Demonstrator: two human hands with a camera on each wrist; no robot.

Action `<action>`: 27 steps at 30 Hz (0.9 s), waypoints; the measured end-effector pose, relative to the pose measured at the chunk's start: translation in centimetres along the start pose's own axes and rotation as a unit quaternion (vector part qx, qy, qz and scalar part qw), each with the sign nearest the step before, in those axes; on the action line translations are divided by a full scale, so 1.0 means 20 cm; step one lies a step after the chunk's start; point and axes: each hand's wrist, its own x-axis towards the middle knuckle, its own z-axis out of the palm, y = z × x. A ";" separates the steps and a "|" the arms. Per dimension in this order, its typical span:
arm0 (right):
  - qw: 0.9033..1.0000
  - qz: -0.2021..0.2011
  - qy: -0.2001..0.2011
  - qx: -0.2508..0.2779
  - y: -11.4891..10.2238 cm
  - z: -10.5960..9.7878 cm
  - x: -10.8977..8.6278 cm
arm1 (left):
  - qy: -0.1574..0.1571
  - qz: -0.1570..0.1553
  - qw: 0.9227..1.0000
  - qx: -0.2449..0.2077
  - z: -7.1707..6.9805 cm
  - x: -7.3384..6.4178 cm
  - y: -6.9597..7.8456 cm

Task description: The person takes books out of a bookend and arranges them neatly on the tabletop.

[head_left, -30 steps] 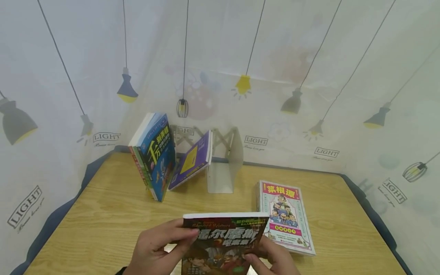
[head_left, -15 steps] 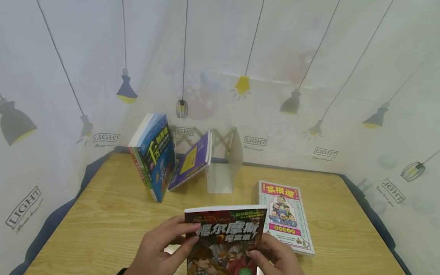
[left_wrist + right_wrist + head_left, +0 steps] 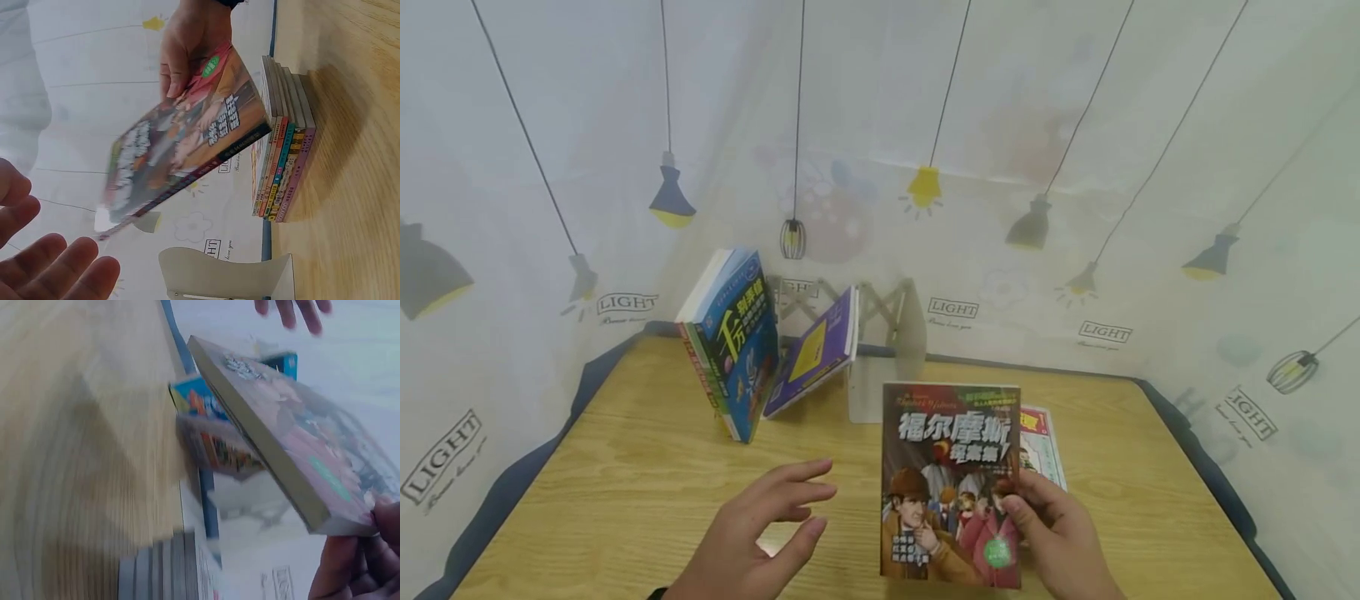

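Note:
My right hand [image 3: 1062, 533] pinches a comic-style paperback book [image 3: 951, 483] by its right edge, thumb on the cover and fingers behind. The book is held up above the table, its dark cover with a detective figure facing me. To its left, my left hand [image 3: 760, 525] is apart from the book, fingers spread and holding nothing. In the left wrist view the book [image 3: 187, 137] hangs tilted from the right hand, spine showing. Behind it, partly hidden in the head view, lies a stack of books [image 3: 1043, 442]; the left wrist view shows several spines.
At the back stands a white expanding bookend [image 3: 912, 329]. Thick blue-covered books [image 3: 737, 350] stand upright at its left, and a purple book [image 3: 816, 354] leans inside it. A patterned cloth [image 3: 1000, 100] hangs around the wooden table [image 3: 625, 500].
The book has risen and moved right, now showing its whole cover. My left hand has let go of it and opened; the right hand keeps its grip.

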 end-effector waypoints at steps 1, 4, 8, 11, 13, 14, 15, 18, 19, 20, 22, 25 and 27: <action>1.000 0.018 0.010 0.001 0.02 -0.03 0.03 | -0.002 -0.007 1.000 0.001 0.00 0.00 0.00; 0.998 0.066 0.011 0.002 0.07 -0.15 0.10 | -0.010 -0.017 1.000 0.002 0.00 0.00 0.01; 0.991 0.133 0.000 -0.027 0.15 -0.28 0.19 | -0.017 -0.026 1.000 0.000 0.01 0.01 0.01; 0.987 0.153 -0.013 -0.054 0.21 -0.35 0.24 | -0.021 -0.040 0.999 -0.002 0.01 0.01 0.01; 0.985 0.158 -0.020 -0.064 0.24 -0.37 0.26 | -0.025 -0.052 0.998 -0.004 0.01 0.01 0.01; 0.985 0.159 -0.023 -0.067 0.26 -0.38 0.28 | -0.027 -0.058 0.998 -0.004 0.01 0.01 0.01; 0.984 0.160 -0.023 -0.072 0.28 -0.38 0.29 | -0.029 -0.062 0.998 -0.005 0.01 0.01 0.01; 0.982 0.160 -0.016 -0.095 0.32 -0.37 0.31 | -0.034 -0.069 0.997 -0.003 0.01 0.01 0.01; 0.981 0.162 -0.013 -0.103 0.33 -0.37 0.32 | -0.035 -0.069 0.997 -0.002 0.01 0.01 0.01; 0.980 0.161 -0.009 -0.113 0.33 -0.37 0.33 | -0.035 -0.068 0.997 0.000 0.01 0.01 0.01; 0.979 0.162 -0.002 -0.128 0.32 -0.36 0.33 | -0.037 -0.067 0.997 0.004 0.01 0.01 0.01; 0.977 0.160 0.002 -0.142 0.32 -0.36 0.33 | -0.038 -0.067 0.997 0.008 0.01 0.01 0.01; 0.976 0.158 0.003 -0.150 0.32 -0.37 0.33 | -0.039 -0.066 0.997 0.009 0.01 0.01 0.01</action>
